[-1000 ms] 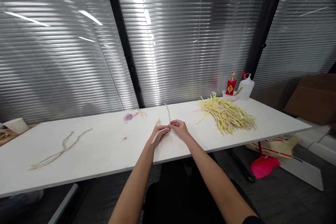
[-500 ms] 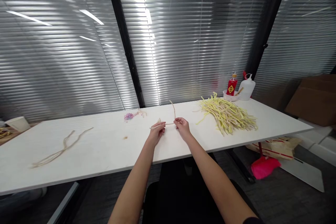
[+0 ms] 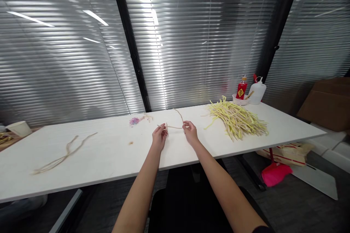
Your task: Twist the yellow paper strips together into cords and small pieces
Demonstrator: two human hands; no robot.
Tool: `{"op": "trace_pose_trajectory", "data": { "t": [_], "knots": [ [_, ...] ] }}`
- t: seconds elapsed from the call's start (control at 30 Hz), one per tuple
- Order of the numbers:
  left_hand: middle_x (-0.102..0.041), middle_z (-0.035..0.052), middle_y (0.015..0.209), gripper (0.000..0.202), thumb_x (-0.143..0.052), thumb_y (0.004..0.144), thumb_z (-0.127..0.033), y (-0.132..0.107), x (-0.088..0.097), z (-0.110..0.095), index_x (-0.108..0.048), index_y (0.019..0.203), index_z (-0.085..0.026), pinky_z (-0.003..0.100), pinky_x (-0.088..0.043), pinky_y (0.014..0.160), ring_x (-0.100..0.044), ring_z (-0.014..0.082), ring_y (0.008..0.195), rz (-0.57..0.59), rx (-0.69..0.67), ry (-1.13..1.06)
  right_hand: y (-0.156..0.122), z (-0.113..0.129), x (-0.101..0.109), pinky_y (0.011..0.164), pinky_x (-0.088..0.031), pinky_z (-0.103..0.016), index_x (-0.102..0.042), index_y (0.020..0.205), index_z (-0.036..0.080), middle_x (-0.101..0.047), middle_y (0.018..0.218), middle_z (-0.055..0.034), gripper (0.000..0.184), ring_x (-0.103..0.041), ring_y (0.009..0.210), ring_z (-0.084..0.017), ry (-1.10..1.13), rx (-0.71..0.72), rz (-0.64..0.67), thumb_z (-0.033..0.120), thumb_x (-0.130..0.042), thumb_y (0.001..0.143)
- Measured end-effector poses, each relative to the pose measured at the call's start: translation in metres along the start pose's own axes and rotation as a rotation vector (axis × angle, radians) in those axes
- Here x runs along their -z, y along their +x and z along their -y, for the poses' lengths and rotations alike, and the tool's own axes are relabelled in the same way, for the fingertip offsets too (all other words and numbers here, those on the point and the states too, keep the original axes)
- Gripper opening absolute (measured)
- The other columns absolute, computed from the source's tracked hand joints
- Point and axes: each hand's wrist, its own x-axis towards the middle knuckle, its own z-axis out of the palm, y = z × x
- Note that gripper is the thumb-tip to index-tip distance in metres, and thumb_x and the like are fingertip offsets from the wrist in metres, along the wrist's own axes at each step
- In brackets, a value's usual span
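A thin beige cord (image 3: 175,127) runs between my two hands, just above the white table (image 3: 115,153). My left hand (image 3: 159,136) is closed on its left part, with a short end sticking out past the fingers. Pinched in my right hand (image 3: 190,131) is the other part, and a free end bends up and to the left from there. To the right lies a thick bundle of yellow and beige cords (image 3: 237,120). Further left on the table rest a few loose beige cords (image 3: 61,158).
A small pink and purple heap (image 3: 133,121) lies behind my left hand. At the back right stand a red bottle (image 3: 241,89), a shallow bowl (image 3: 236,100) and a white squeeze bottle (image 3: 257,93). A pale cup (image 3: 19,129) is at far left. Blinds rise behind the table.
My left hand has shifted slightly left and its fingers have turned upward. The cord stretch between the hands is longer, and its free end leans further left. My right hand has barely moved.
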Motion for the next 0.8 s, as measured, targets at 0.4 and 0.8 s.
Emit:
{"op": "trace_pose_trajectory", "data": {
  "t": [0.4, 0.8],
  "knots": [
    [-0.055, 0.0013, 0.077, 0.033, -0.076, 0.062, -0.031, 0.0007, 0.0008, -0.0003, -0.065, 0.088, -0.014, 0.016, -0.039, 0.05, -0.051, 0.0052, 0.059, 0.0, 0.004, 0.02, -0.0063, 0.0035, -0.0018, 0.063, -0.041, -0.024, -0.068, 0.093, 0.023, -0.062, 0.085, -0.0014, 0.023, -0.045, 0.059, -0.01, -0.253, 0.184, 0.197, 0.027, -0.053, 0.077],
    [-0.055, -0.0012, 0.072, 0.039, -0.078, 0.059, -0.032, 0.0, -0.0015, -0.0019, -0.063, 0.091, -0.015, 0.016, -0.039, 0.048, -0.053, 0.0047, 0.057, 0.005, 0.007, 0.017, -0.0102, 0.0048, -0.0023, 0.078, -0.043, -0.027, -0.069, 0.097, 0.024, -0.061, 0.089, -0.004, 0.027, -0.056, 0.083, -0.014, -0.508, 0.31, 0.353, 0.018, -0.045, 0.086]
  ]
}}
